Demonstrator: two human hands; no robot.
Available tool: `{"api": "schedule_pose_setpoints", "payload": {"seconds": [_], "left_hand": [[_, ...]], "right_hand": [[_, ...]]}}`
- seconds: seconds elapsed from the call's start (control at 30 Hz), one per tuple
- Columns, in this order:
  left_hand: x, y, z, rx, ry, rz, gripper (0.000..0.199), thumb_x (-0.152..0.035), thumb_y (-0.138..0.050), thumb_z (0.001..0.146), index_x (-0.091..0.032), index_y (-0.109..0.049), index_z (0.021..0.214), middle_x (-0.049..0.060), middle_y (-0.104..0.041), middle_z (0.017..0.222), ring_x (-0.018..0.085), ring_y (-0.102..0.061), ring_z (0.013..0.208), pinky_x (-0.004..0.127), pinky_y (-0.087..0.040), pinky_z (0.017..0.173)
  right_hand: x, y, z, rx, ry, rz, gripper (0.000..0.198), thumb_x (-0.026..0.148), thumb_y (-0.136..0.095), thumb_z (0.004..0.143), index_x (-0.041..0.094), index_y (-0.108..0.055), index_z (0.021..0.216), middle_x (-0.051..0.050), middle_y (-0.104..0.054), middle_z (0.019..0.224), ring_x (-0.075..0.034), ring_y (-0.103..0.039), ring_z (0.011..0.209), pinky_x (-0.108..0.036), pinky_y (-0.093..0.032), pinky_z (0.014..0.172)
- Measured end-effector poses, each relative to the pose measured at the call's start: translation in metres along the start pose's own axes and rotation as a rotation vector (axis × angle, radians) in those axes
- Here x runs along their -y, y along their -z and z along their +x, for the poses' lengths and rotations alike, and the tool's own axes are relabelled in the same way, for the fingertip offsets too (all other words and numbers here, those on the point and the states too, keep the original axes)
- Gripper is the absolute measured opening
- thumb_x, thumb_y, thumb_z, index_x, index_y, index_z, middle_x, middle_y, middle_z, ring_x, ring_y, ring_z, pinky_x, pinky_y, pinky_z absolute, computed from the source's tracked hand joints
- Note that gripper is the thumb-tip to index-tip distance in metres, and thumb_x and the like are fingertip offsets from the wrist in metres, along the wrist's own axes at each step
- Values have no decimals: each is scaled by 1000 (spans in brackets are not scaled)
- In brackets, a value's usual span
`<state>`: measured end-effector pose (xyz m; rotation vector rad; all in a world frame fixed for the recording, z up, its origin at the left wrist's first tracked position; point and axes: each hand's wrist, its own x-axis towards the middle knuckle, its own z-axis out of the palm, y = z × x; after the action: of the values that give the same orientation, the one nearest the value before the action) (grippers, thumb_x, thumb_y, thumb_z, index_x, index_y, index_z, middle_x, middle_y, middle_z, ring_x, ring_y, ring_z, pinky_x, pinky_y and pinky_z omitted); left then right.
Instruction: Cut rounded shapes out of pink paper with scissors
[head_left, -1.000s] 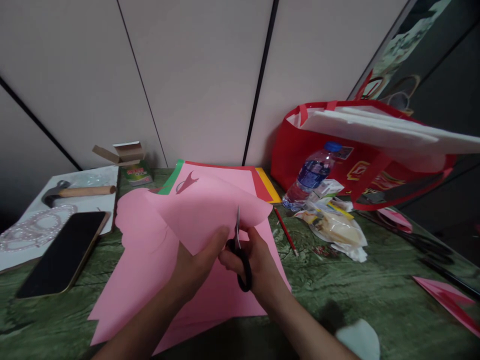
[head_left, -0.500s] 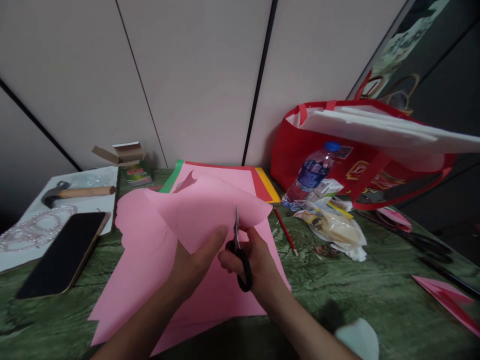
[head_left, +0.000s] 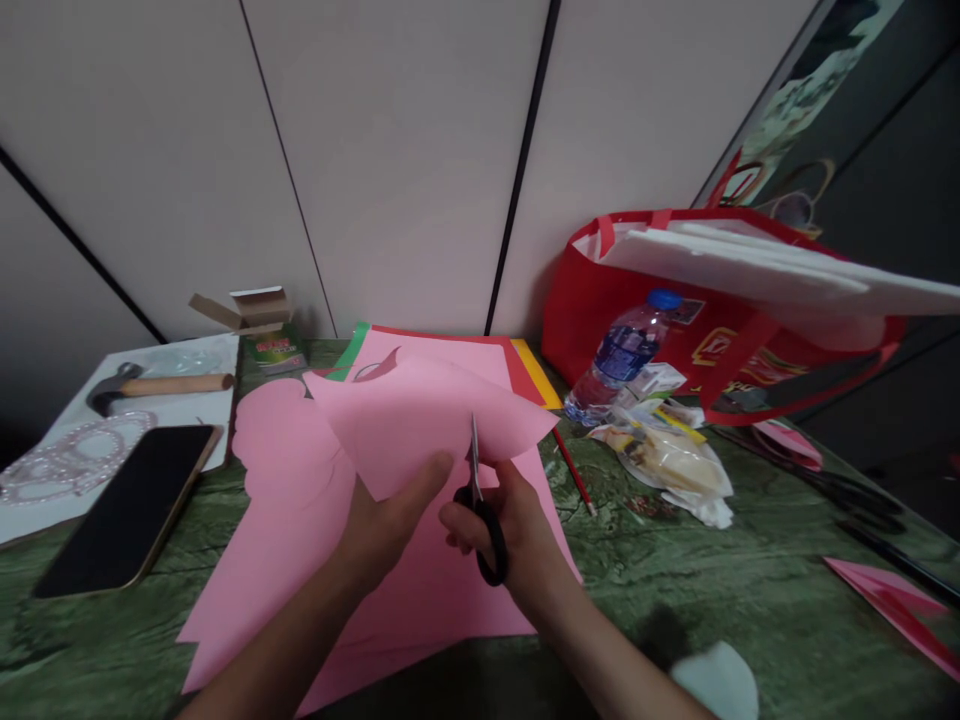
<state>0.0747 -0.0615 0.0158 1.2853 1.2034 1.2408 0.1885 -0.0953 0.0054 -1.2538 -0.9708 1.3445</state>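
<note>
My left hand (head_left: 394,515) grips a curled sheet of pink paper (head_left: 397,410), thumb on top and fingers hidden underneath. In my right hand (head_left: 510,520) is a pair of scissors (head_left: 491,545) with black handles, fingers through the loops. The blades point away from me and sit in the pink paper, right of my left thumb. A cut-out curve shows along the sheet's far left edge. Beneath both hands lie more pink sheets (head_left: 277,560), the left one with a wavy, scalloped outline.
On the left are a phone (head_left: 131,510), a hammer (head_left: 176,383), clear beads (head_left: 75,460) and an opened small box (head_left: 274,345). To the right stand a water bottle (head_left: 622,350) and a red bag (head_left: 574,300), with a red pencil (head_left: 574,470) and a plastic-wrapped item (head_left: 675,455) nearby.
The held paper's right corner has swung a little to the right, and its far left edge has shifted right and opened up. Both hands stay almost in place.
</note>
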Motion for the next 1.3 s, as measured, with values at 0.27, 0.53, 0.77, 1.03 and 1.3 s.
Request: {"api": "schedule_pose_setpoints", "payload": {"seconds": [0.27, 0.53, 0.77, 1.03, 1.3], "left_hand": [[6, 0, 1, 4, 34, -69, 18, -35, -64, 66, -18, -60, 64, 0, -61, 58, 16, -59, 54, 27, -49, 48], [-7, -4, -3, -105, 8, -8, 22, -36, -66, 67, -17, -62, 76, 2, -65, 66, 17, -61, 59, 26, -50, 49], [-8, -8, -4, -183, 25, 19, 20, -33, -66, 64, -15, -64, 73, 3, -65, 68, 19, -62, 66, 30, -51, 58], [-6, -9, -6, -155, 21, 8, 30, -32, -68, 61, -15, -64, 86, 7, -68, 81, 24, -64, 79, 34, -53, 68], [-6, -10, -7, -139, 34, 10, 38, -30, -68, 60, -15, -63, 95, 5, -69, 79, 22, -65, 77, 32, -54, 67]], "right_hand": [[-7, 0, -1, 45, 69, -43, 50, 26, -65, 66, 19, -40, 109, 9, -51, 50, -12, -50, 43, -23, -38, 41], [-8, -2, -2, 69, 36, -23, 58, 27, -66, 67, 18, -36, 115, 8, -54, 53, -13, -53, 46, -23, -40, 44], [-6, -1, -3, 51, 24, -15, 57, 26, -68, 65, 18, -38, 114, 7, -55, 53, -13, -52, 48, -24, -41, 46], [-14, 0, 3, 36, 15, 91, 41, 21, -73, 58, 18, -48, 90, 6, -50, 56, -11, -45, 51, -23, -35, 47], [-4, 0, 1, 56, 65, 38, 29, 29, -74, 56, 17, -47, 55, 4, -47, 53, -10, -42, 52, -24, -30, 47]]}}
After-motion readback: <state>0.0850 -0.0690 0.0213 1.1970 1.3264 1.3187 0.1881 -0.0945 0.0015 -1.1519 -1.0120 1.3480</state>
